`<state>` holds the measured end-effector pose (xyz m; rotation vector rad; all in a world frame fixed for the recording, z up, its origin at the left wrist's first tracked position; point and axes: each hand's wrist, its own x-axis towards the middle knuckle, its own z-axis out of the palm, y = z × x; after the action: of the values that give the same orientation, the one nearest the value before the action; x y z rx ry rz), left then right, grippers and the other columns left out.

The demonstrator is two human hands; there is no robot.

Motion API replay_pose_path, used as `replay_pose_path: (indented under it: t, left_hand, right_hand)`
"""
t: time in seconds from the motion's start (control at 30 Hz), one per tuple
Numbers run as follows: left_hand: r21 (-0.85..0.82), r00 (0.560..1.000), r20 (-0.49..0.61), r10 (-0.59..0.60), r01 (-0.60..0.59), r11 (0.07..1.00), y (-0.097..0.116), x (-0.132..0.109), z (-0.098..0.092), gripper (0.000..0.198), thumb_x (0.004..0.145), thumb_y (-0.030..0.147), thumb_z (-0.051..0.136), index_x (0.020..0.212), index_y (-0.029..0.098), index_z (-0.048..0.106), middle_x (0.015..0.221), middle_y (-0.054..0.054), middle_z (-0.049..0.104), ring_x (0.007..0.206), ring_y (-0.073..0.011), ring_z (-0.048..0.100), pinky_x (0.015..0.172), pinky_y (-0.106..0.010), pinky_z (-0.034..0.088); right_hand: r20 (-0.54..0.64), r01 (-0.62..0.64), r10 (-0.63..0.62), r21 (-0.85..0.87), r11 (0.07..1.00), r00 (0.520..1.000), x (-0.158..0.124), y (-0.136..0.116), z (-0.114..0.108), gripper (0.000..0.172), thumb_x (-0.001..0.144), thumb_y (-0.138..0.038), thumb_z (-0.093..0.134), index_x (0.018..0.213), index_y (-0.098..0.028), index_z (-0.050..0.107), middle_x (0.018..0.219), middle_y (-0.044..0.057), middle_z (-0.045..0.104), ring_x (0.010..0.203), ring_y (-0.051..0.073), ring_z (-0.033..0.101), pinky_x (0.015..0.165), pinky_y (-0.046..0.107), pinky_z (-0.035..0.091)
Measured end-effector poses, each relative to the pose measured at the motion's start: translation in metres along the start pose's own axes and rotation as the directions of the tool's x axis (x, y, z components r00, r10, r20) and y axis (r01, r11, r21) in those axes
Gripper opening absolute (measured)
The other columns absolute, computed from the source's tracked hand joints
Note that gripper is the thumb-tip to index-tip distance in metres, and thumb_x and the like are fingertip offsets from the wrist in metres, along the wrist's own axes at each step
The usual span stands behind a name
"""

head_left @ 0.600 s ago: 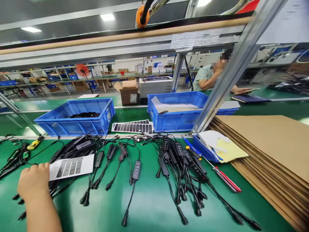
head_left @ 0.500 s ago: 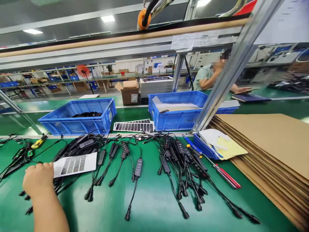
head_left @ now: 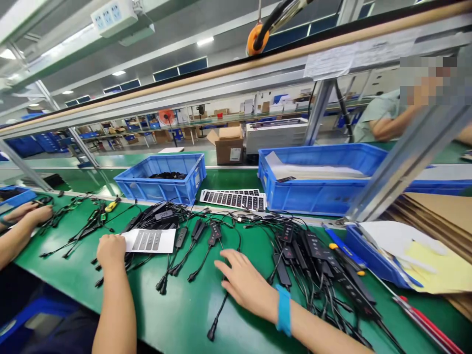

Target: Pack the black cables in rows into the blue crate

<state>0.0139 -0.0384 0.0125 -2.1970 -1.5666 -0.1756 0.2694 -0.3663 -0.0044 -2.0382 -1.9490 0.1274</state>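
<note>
My left hand (head_left: pixel 111 251) is closed on the edge of a white sticker sheet (head_left: pixel 166 241) with several grey labels. It hovers over a heap of black cables with inline controllers (head_left: pixel 157 212). Wearing a teal wristband, my right hand (head_left: pixel 243 280) has its fingers apart, over a single controller cable (head_left: pixel 217 320) whose box is hidden beneath it; whether they touch I cannot tell. Left of my right hand lie controllers with printed red and white marks (head_left: pixel 214 231). To its right spreads a bigger pile of printed controllers (head_left: pixel 313 246).
Behind the cables stand a blue bin with black items (head_left: pixel 158 189) and a blue bin with white sheets (head_left: pixel 313 196). Between them lie printed label sheets (head_left: pixel 232 199). A blue tray with papers (head_left: pixel 383 260) is at right. A co-worker's hands (head_left: pixel 39 215) are at far left.
My right hand has come into view over the middle cable. The view has turned left, bringing a co-worker's arms into sight. My left hand still holds the sticker sheet.
</note>
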Motion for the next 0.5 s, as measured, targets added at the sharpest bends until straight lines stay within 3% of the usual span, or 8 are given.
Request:
replay_pose_path:
  t: [0.13, 0.23, 0.37, 0.5]
  left_hand:
    - [-0.001, 1.000, -0.006, -0.011, 0.011, 1.000, -0.002, 0.004, 0.013, 0.031, 0.078, 0.006, 0.038, 0.078, 0.003, 0.069, 0.081, -0.018, 0.064, 0.085, -0.0248, 0.054, 0.082, -0.033, 0.036]
    - [-0.032, 0.999, -0.029, -0.024, 0.023, 0.999, -0.007, 0.008, 0.025, 0.031, 0.077, 0.005, 0.036, 0.075, 0.004, 0.067, 0.077, -0.018, 0.062, 0.085, -0.0254, 0.054, 0.083, -0.036, 0.038]
    - [-0.133, 0.997, -0.068, -0.030, 0.021, 0.991, -0.010, 0.015, 0.037, 0.027, 0.077, 0.007, 0.037, 0.071, 0.007, 0.064, 0.070, -0.014, 0.057, 0.084, -0.0260, 0.053, 0.083, -0.038, 0.039]
    - [-0.285, 0.994, -0.112, -0.019, -0.014, 0.958, -0.004, 0.016, 0.043, 0.023, 0.083, 0.010, 0.040, 0.069, 0.012, 0.058, 0.068, -0.007, 0.053, 0.084, -0.0215, 0.052, 0.086, -0.037, 0.041]
  right_hand:
    - [-0.029, -0.068, 0.066, -0.056, 0.996, 0.997, 0.065, 0.008, 0.029, 0.061, 0.091, -0.038, 0.058, 0.146, -0.018, 0.043, 0.156, 0.019, 0.026, 0.144, 0.041, 0.018, 0.113, 0.066, 0.017]
    - [0.066, -0.078, 0.081, -0.039, 0.996, 0.995, 0.077, 0.016, 0.042, 0.064, 0.092, -0.048, 0.053, 0.148, -0.018, 0.042, 0.158, 0.017, 0.021, 0.146, 0.042, 0.007, 0.111, 0.070, 0.013]
    - [0.154, -0.061, 0.063, -0.016, 0.998, 0.986, 0.038, 0.028, 0.032, 0.061, 0.094, -0.042, 0.051, 0.148, -0.015, 0.042, 0.158, 0.014, 0.021, 0.147, 0.037, 0.002, 0.116, 0.060, 0.019]
    - [0.265, 0.031, -0.032, 0.008, 0.999, 0.964, -0.021, 0.041, 0.005, 0.057, 0.095, -0.042, 0.048, 0.148, -0.022, 0.043, 0.159, 0.009, 0.017, 0.147, 0.035, 0.003, 0.115, 0.065, 0.010]
